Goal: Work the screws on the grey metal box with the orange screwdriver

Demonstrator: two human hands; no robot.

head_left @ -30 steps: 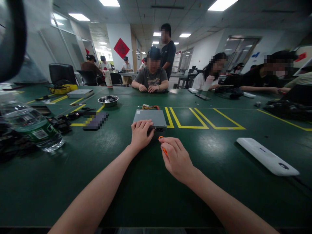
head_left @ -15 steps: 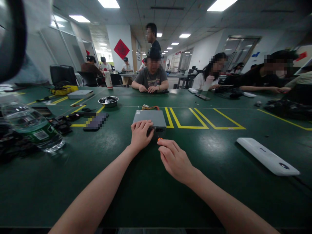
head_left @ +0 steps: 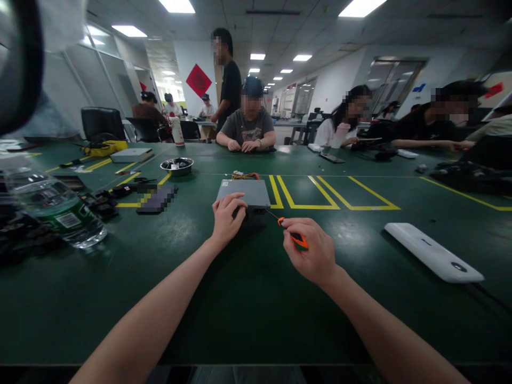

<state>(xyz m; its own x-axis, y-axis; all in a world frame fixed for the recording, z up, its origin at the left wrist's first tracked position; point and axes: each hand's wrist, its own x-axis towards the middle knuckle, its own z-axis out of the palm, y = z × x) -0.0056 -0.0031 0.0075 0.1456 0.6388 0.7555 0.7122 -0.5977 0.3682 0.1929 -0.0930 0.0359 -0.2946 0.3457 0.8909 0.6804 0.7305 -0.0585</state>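
Note:
A grey metal power supply unit point(head_left: 250, 191) lies on the green table, with coloured wires point(head_left: 246, 175) coming out at its far side. My left hand point(head_left: 229, 216) grips its near left corner, fingers on the top and thumb at the near face. In my right hand point(head_left: 312, 248) is a screwdriver point(head_left: 299, 240) with an orange and black handle. Its thin shaft points left and away, and the tip is at or close to the near right edge of the unit; whether it touches a screw I cannot tell.
To the left are a water bottle point(head_left: 56, 205), a dark blurred phone-like object point(head_left: 157, 200) and a metal bowl point(head_left: 177, 166) with small dark parts. A white device point(head_left: 434, 252) with a cable lies right. Yellow tape marks the table point(head_left: 256, 320). Several people sit beyond.
My right hand has moved right and turned, so more of the screwdriver shows. My left hand keeps its hold on the unit. A standing person in the background has moved left.

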